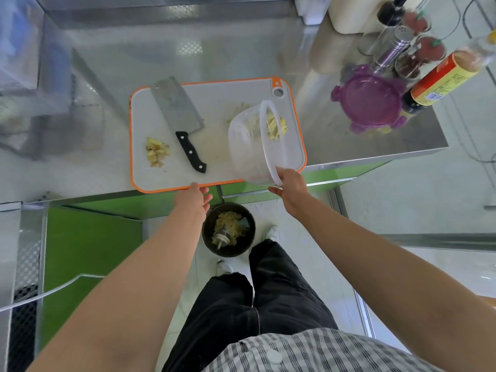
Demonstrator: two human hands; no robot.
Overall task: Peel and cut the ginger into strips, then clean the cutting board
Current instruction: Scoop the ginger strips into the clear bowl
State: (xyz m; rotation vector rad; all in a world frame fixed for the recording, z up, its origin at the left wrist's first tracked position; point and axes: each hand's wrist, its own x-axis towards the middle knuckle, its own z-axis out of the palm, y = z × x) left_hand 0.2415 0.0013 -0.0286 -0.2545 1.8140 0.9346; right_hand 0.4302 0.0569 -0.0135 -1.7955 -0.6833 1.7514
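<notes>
Head view: a white cutting board with an orange rim (214, 95) lies at frame centre on the steel counter (349, 151). The right hand (290, 189) grips the rim of a clear round plastic container (247, 146), which is tipped on its side. Pale yellow ginger strips (276, 124) lie at its mouth on the board's right side. The left hand (193, 198), fingers loose, touches the board's near edge. A black-handled steel cleaver (177, 108) and brownish ginger peelings (157, 154) lie on the board's left side.

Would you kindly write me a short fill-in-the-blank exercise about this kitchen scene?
1. The board has an ____ rim.
2. The right hand holds the tilted container by its ____.
3. The lid beside the board is ____.
4. The bin stands on the ____.
Missing words: orange; rim; purple; floor.
</notes>
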